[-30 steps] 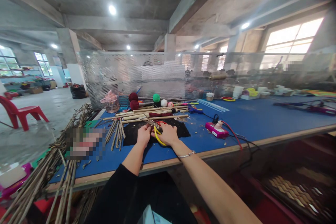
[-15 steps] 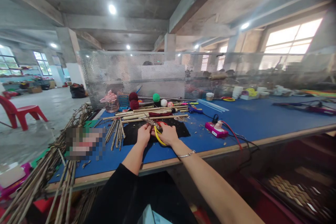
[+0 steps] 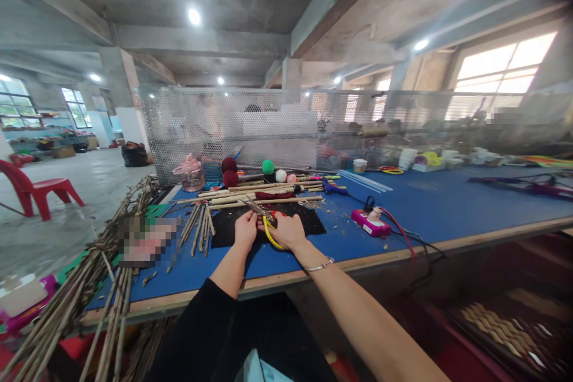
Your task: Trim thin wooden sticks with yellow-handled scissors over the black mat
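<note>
My right hand (image 3: 290,230) is closed around a pair of yellow-handled scissors (image 3: 271,236), their metal blades pointing up and to the left. Close beside it, my left hand (image 3: 246,229) is pinched near the blades; whatever it holds is too small or hidden to make out. Both hands are over a black cloth (image 3: 224,228) on the blue table. Just left of the cloth lies a bunch of short cut twigs (image 3: 202,225). Pale sticks (image 3: 242,196) are laid crosswise beyond the hands.
Long twigs (image 3: 67,304) hang over the table's left edge. Yarn balls, including a green ball (image 3: 267,166), sit behind the sticks. A blue glue gun (image 3: 333,187) and a purple power strip (image 3: 370,224) with cords are to the right. A perforated screen (image 3: 277,131) stands along the back.
The view has shifted very slightly. Both hands and the scissors keep nearly the same position and pose.
</note>
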`<state>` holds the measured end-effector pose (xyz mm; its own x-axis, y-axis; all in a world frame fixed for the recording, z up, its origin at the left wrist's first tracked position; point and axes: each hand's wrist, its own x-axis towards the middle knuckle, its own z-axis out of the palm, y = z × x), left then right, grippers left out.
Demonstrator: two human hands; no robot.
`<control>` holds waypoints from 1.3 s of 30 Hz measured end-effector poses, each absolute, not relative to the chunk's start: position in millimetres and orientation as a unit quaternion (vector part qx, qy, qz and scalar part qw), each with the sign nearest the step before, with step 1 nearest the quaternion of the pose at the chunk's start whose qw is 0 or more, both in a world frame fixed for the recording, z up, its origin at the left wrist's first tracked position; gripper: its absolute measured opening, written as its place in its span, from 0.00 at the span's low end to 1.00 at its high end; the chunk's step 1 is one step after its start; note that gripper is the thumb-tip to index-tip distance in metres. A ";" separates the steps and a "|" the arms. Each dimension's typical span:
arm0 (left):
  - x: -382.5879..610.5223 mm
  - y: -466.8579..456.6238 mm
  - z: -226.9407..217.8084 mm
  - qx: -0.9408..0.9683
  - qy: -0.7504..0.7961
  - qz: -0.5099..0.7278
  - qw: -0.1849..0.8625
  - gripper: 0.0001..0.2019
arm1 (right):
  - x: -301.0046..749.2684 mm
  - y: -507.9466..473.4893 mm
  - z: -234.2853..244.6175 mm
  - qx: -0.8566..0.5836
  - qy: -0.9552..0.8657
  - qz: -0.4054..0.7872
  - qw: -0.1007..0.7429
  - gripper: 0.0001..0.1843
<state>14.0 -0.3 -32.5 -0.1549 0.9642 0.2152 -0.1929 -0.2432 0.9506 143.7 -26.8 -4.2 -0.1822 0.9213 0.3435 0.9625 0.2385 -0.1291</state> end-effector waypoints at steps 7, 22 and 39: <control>12.3 -3.8 -30.8 0.486 0.441 0.609 0.445 0.09 | 144.3 -27.4 -6.5 -0.595 -0.767 -0.025 0.238 0.27; 12.4 -1.9 -31.2 0.475 0.451 0.607 0.450 0.08 | 143.2 -28.6 -0.7 -0.631 -0.752 0.018 0.187 0.29; 14.5 -9.3 -18.9 0.409 0.433 0.626 0.503 0.07 | 147.0 -25.9 -8.6 -0.607 -0.756 -0.021 0.245 0.29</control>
<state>14.5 -9.3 -18.9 -0.1599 0.9841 0.0768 -0.2749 -0.1191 0.9541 147.0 -25.9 -8.6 -0.1441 0.9069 0.3960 0.9277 0.2630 -0.2649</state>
